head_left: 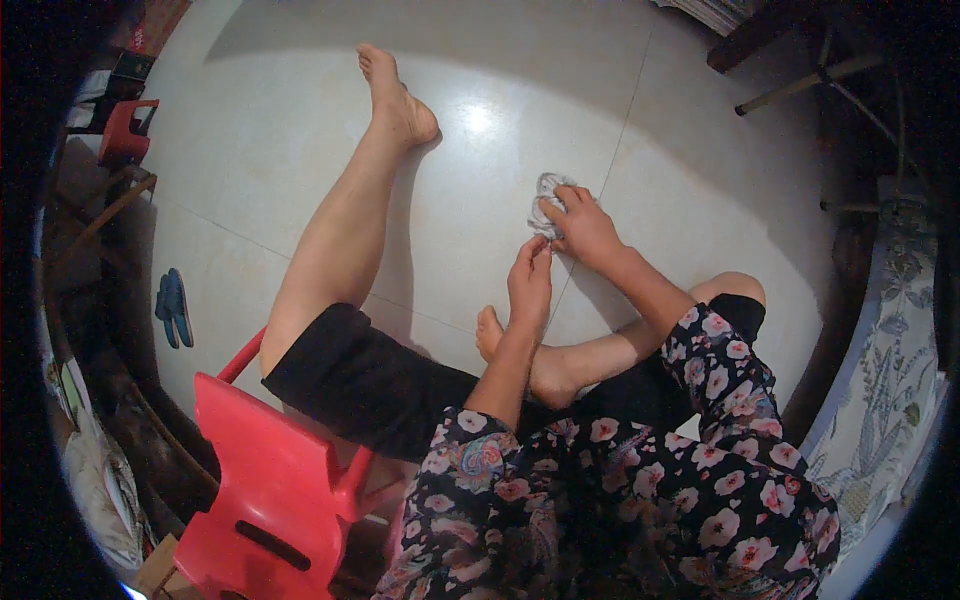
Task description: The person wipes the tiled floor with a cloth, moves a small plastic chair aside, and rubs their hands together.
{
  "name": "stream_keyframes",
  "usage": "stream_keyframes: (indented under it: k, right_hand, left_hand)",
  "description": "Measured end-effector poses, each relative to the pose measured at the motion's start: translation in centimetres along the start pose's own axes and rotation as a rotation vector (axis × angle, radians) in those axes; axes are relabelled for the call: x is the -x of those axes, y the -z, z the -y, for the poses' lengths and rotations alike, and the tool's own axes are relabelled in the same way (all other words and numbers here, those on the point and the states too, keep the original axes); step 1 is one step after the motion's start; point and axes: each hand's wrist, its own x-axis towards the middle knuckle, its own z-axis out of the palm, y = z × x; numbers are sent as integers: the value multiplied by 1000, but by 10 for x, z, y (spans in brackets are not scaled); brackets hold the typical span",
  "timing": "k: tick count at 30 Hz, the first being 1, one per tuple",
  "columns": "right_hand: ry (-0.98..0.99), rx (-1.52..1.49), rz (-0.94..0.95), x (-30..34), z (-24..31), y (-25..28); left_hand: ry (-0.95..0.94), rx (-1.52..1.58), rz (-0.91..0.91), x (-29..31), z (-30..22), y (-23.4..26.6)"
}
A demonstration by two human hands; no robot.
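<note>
A small bunched white-and-grey patterned cloth (549, 184) is held low in front of me over the tiled floor, and its folds hide how it is gathered. My right hand (588, 232) comes over it from the right, fingers curled around its right side. Just below, my left hand (531, 277) is closed, with thumb and fingertips pinched at the cloth's lower end. The two hands nearly meet there, and the exact grip of the left fingertips is too small to make out.
My left leg stretches forward across the floor (500, 90); the right is folded beneath my arms. A red plastic chair (265, 460) stands at lower left. Dark blue slippers (173, 308) lie farther left. At right are metal furniture legs (780, 98) and a leaf-patterned covering (885, 340).
</note>
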Motion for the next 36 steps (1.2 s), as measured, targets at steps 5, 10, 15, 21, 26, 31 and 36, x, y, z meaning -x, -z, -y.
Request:
stream_keyframes:
  k: [5,10,15,21,26,31,36]
  right_hand:
    - [17,-67,-130,12,0,-13]
    - [-66,-102,-159,27,-10,-10]
    - [-24,-79,-110,5,22,-16]
    - [-584,-843,-38,-11,-42,23]
    - [-725,-1300,38,-12,-71,34]
    - [-739,-1448,135,-10,-55,27]
    - [-725,-1656,277,-7,-43,16]
  left_hand:
    - [-115,-97,32,4,-10,-8]
    - [135,-133,26,-5,-2,-26]
    - [54,285,343,-135,-42,75]
    - [81,144,-275,-5,-22,-19]
    - [46,229,-344,-12,-29,-7]
    - [46,237,-317,-8,-27,-4]
    - [102,396,-187,-8,-30,-15]
